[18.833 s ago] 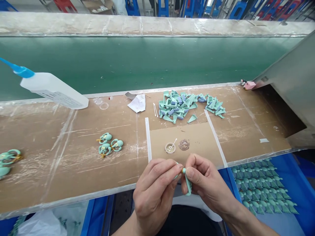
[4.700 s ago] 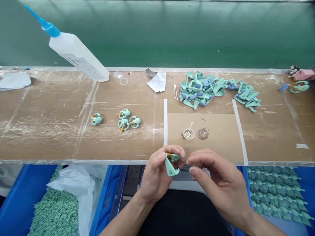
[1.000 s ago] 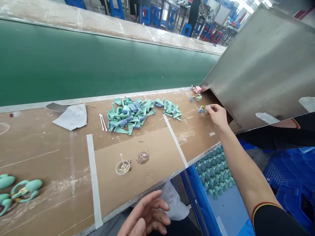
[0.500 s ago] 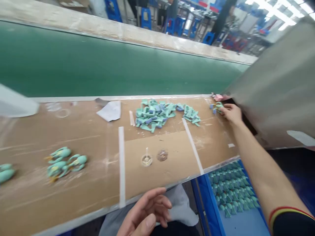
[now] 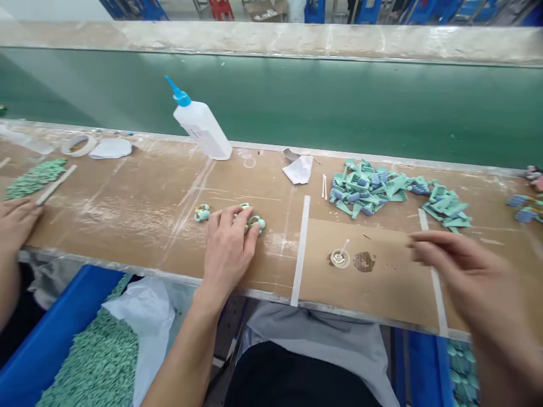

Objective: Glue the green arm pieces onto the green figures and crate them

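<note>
My left hand reaches down onto a small group of mint-green plastic figure parts, its fingers curled around one; the fingertips are partly hidden. One similar part lies just left of the fingers. My right hand, smeared by motion, hangs over the right side of the table; whether anything is between its fingers is unclear. Nearest to it are a brown stained spot and a small clear dish with a thin white stick in it. Beyond lies a heap of mint-green and blue parts.
A white bottle with blue nozzle stands at the table's back. Another person's hand is at far left by flat green pieces. Blue bins hold green pieces below the edge. Figures with blue feet lie far right.
The view has swung left. My right hand has come back from the figures at the far right. My left hand has moved from the front edge onto the mint-green parts.
</note>
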### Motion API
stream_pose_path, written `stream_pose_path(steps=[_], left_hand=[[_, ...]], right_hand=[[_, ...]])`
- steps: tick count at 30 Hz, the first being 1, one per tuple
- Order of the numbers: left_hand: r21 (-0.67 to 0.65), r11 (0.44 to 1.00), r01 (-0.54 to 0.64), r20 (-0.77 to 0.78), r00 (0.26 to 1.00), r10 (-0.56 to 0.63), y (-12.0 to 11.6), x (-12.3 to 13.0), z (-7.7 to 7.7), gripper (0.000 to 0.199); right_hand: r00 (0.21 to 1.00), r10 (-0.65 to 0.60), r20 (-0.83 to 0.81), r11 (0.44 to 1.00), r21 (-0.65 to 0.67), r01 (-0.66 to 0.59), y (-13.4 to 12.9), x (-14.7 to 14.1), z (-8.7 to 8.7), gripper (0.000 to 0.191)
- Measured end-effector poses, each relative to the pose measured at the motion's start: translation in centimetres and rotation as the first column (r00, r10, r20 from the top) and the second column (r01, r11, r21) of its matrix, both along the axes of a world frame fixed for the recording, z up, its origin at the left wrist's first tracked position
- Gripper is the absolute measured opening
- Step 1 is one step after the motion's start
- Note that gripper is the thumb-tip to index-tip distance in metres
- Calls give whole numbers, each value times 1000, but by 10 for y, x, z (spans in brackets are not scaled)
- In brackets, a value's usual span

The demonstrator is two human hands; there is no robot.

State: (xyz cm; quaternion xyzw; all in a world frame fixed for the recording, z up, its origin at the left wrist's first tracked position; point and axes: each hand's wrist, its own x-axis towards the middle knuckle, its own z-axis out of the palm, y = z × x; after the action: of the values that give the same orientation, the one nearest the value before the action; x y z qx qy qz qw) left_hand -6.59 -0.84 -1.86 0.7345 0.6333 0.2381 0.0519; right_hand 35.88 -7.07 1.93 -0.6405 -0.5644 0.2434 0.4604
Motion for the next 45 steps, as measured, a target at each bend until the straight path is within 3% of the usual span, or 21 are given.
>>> stream_pose_path(steps=[3, 6, 9, 12, 14, 16, 18, 19, 21, 25, 27, 30, 33, 37, 41, 45], left_hand=[[-45, 998, 51, -146, 988, -57, 13, -1, -7, 39], [-42, 994, 103, -116, 987, -107, 16, -6, -6, 30], [-47, 978, 202, -15, 979, -203, 14, -10, -3, 17], [-27, 972, 235, 250, 943, -221, 2, 0, -3, 10], [-34, 984, 174, 539, 832, -128, -11, 15, -4, 21], [-116, 984, 137, 797, 604, 10, -26, 33, -6, 37], [-213, 963, 165, 915, 380, 137, -40, 50, -8, 49], [-251, 950, 187, 931, 315, 184, -46, 57, -8, 52], [-301, 925, 230, 936, 256, 241, -55, 67, -7, 52], [-341, 870, 357, 938, 70, 339, -66, 78, -4, 38], [-340, 848, 407, 922, -34, 387, -70, 82, -4, 38], [-356, 811, 465, 878, -132, 461, -74, 87, -5, 42], [-371, 773, 515, 836, -177, 519, -77, 90, -5, 48], [-366, 747, 555, 826, -177, 536, -78, 90, -7, 44], [-327, 699, 636, 846, -134, 517, -78, 90, -10, 48], [-339, 668, 662, 860, -69, 505, -79, 94, -9, 46]], right_hand=[[992, 95, 79, 990, -112, -86, -11, -40, -15, 27], [983, 157, 100, 985, -93, -148, 5, -75, -29, 25], [970, 212, 115, 976, -78, -204, 14, -85, -29, 20], [948, 259, 183, 965, -78, -249, 10, -82, -21, 22], [925, 286, 248, 958, -88, -273, 5, -80, -16, 23], [904, 309, 295, 951, -103, -291, 1, -79, -12, 25], [895, 320, 310, 947, -120, -297, -2, -78, -8, 25], [897, 315, 310, 949, -121, -292, -3, -77, -6, 24], [909, 289, 301, 957, -110, -268, -6, -74, -1, 22], [923, 243, 298, 969, -117, -217, -12, -67, 9, 23], [915, 258, 310, 964, -143, -224, -13, -64, 11, 20], [886, 321, 335, 945, -177, -276, -13, -61, 13, 17], [831, 402, 384, 915, -193, -353, -11, -59, 19, 16], [732, 512, 450, 858, -223, -463, -7, -58, 30, 18], [646, 585, 491, 804, -247, -541, -4, -57, 37, 19], [642, 574, 508, 806, -213, -552, -2, -54, 36, 18]])
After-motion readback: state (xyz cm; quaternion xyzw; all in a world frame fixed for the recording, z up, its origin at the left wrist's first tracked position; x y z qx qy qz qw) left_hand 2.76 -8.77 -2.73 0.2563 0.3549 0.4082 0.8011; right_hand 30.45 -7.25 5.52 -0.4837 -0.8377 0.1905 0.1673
